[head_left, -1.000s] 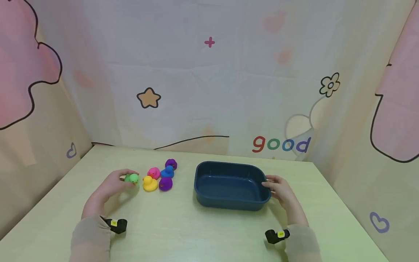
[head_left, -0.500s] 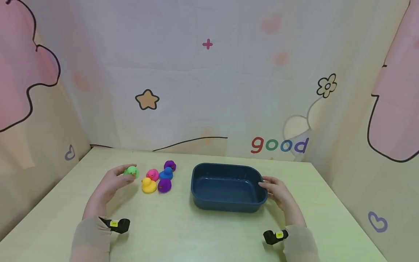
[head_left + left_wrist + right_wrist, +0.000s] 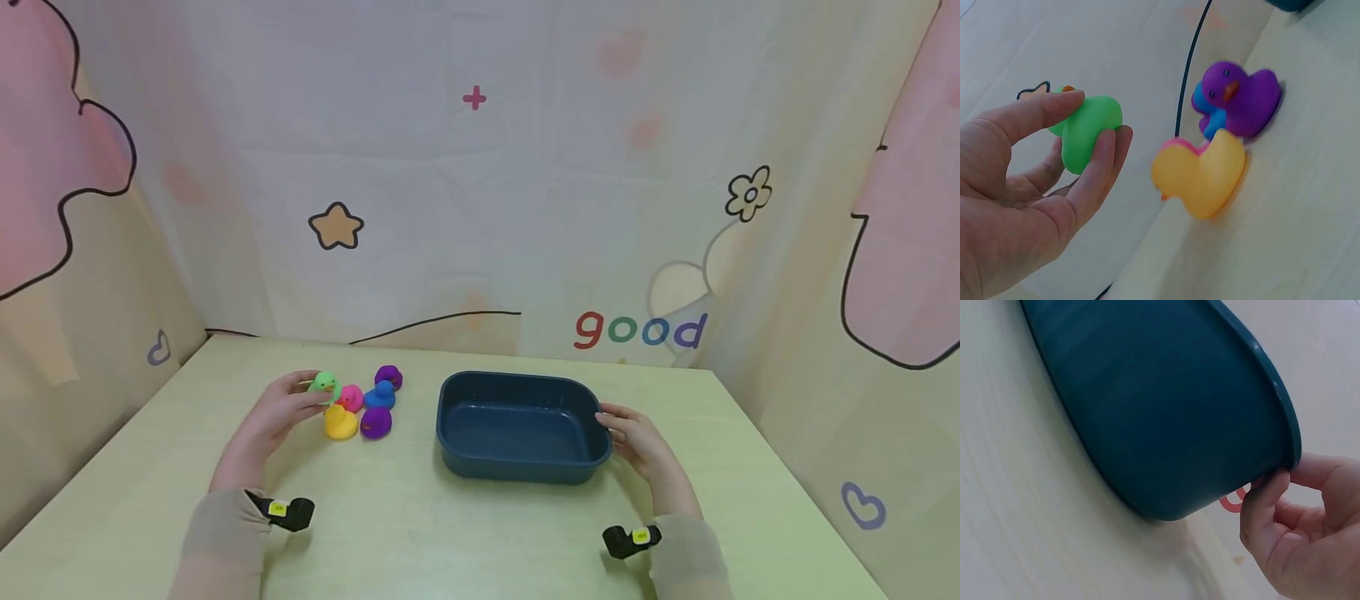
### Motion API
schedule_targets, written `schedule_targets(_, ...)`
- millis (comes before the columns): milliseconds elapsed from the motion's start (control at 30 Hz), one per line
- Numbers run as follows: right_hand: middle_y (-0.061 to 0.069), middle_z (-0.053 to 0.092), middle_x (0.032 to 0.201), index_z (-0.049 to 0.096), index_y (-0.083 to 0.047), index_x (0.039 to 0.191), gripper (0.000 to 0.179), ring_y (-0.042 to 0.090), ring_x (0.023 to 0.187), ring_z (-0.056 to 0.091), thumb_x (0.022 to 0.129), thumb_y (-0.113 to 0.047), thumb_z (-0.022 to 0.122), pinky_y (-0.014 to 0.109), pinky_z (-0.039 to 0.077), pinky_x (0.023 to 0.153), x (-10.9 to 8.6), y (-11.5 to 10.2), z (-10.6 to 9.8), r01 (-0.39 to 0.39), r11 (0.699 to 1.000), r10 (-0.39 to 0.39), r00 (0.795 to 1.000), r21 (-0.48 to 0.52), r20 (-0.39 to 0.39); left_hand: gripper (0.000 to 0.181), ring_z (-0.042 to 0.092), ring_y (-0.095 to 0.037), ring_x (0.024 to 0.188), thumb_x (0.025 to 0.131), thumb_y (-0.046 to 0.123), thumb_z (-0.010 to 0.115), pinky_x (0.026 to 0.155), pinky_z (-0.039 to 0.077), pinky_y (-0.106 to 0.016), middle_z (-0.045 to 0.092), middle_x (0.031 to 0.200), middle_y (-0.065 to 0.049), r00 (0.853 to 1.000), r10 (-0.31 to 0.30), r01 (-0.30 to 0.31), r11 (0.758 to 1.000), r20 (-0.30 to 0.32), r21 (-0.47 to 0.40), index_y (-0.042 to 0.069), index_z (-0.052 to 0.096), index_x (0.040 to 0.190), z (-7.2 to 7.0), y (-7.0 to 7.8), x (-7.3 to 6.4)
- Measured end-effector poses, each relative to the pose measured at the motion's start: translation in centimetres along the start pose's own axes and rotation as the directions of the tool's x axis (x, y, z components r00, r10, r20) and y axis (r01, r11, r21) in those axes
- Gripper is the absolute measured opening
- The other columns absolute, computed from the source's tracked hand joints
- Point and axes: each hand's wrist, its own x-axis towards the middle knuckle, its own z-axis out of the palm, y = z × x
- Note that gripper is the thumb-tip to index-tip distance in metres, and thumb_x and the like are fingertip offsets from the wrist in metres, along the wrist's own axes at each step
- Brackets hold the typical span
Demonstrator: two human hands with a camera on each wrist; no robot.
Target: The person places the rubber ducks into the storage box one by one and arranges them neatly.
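A green toy duck (image 3: 325,382) is pinched between the thumb and fingers of my left hand (image 3: 279,408). It is held above the table, beside a cluster of toy ducks; the left wrist view shows the green duck (image 3: 1092,130) with a gap to the others. Nearest are a yellow duck (image 3: 341,424) and a pink duck (image 3: 351,399). On the right, my right hand (image 3: 642,443) grips the end rim of a dark blue rectangular basin (image 3: 517,469). In the right wrist view, its thumb and curled fingers (image 3: 1262,509) meet at the basin's rim. No object shows inside the basin.
Further right in the cluster stand a blue duck (image 3: 380,397), a purple duck (image 3: 376,423) and a second purple duck (image 3: 388,377). All rest on a pale wooden table (image 3: 420,533). A printed curtain (image 3: 420,183) encloses the back and sides.
My left hand has lifted the green duck off the table and moved it right, towards the pink and yellow ducks. The right hand stays on the basin.
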Motion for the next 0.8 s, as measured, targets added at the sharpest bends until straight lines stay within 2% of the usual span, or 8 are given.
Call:
schedule_targets(100, -0.007, 0.063, 0.105, 0.031, 0.008, 0.147, 0.059, 0.005, 0.087, 0.060, 0.099, -0.018, 0.055, 0.018, 0.052, 0.077, 0.0, 0.0, -0.2, -0.005, 0.999, 0.004, 1.000, 0.049, 0.007, 0.067, 0.060, -0.004, 0.096, 0.098, 0.013, 0.058, 0.090, 0.053, -0.018, 0.034, 0.144, -0.030, 1.000, -0.005, 0.005, 0.999, 0.013, -0.032, -0.009, 0.022, 0.149, 1.3, 0.6, 0.4)
schedule_targets(267, -0.013, 0.061, 0.095, 0.030, 0.008, 0.147, 0.060, 0.004, 0.085, 0.059, 0.099, -0.017, 0.055, 0.017, 0.052, 0.075, 0.0, 0.1, -0.4, -0.016, 0.990, 0.013, 1.000, 0.141, 0.027, 0.063, 0.062, -0.007, 0.097, 0.098, 0.010, 0.057, 0.092, 0.052, -0.019, 0.037, 0.141, -0.027, 0.997, 0.003, 0.004, 0.995, 0.074, -0.102, -0.008, 0.024, 0.148, 4.1, 1.2, 1.1)
schedule_targets(400, -0.013, 0.060, 0.095, 0.030, 0.008, 0.147, 0.060, 0.005, 0.085, 0.058, 0.099, -0.017, 0.055, 0.017, 0.052, 0.075, 0.0, 0.4, -0.4, -0.020, 0.986, 0.015, 0.999, 0.166, 0.035, 0.060, 0.061, -0.007, 0.096, 0.096, 0.004, 0.057, 0.093, 0.053, -0.021, 0.040, 0.136, -0.024, 0.993, 0.015, 0.005, 0.987, 0.118, -0.162, -0.010, 0.027, 0.147, 6.5, 1.5, 1.9)
schedule_targets(533, -0.012, 0.059, 0.098, 0.028, 0.008, 0.148, 0.059, 0.005, 0.086, 0.058, 0.100, -0.015, 0.054, 0.017, 0.052, 0.076, 0.2, 0.7, -0.2, -0.020, 0.984, 0.014, 0.999, 0.177, 0.035, 0.058, 0.061, -0.008, 0.097, 0.094, 0.000, 0.057, 0.094, 0.053, -0.024, 0.042, 0.133, -0.023, 0.991, 0.033, -0.007, 0.980, 0.129, -0.197, -0.010, 0.031, 0.145, 8.7, 2.0, 2.5)
schedule_targets(667, -0.010, 0.058, 0.103, 0.028, 0.008, 0.148, 0.060, 0.004, 0.088, 0.058, 0.099, -0.016, 0.055, 0.017, 0.052, 0.076, 0.2, 0.8, -0.1, -0.018, 0.984, 0.012, 0.999, 0.180, 0.036, 0.058, 0.063, -0.009, 0.095, 0.093, -0.001, 0.059, 0.094, 0.053, -0.027, 0.043, 0.134, -0.024, 0.989, 0.042, -0.011, 0.977, 0.139, -0.214, -0.009, 0.034, 0.144, 10.8, 3.3, 3.2)
schedule_targets(800, -0.009, 0.059, 0.103, 0.029, 0.007, 0.149, 0.061, 0.004, 0.088, 0.058, 0.100, -0.018, 0.055, 0.017, 0.052, 0.076, 0.2, 0.4, -0.1, -0.022, 0.983, 0.016, 0.999, 0.183, 0.033, 0.058, 0.062, -0.011, 0.096, 0.094, 0.000, 0.059, 0.097, 0.052, -0.029, 0.040, 0.139, -0.026, 0.984, 0.037, 0.003, 0.975, 0.177, -0.221, -0.008, 0.033, 0.146, 13.5, 5.1, 4.0)
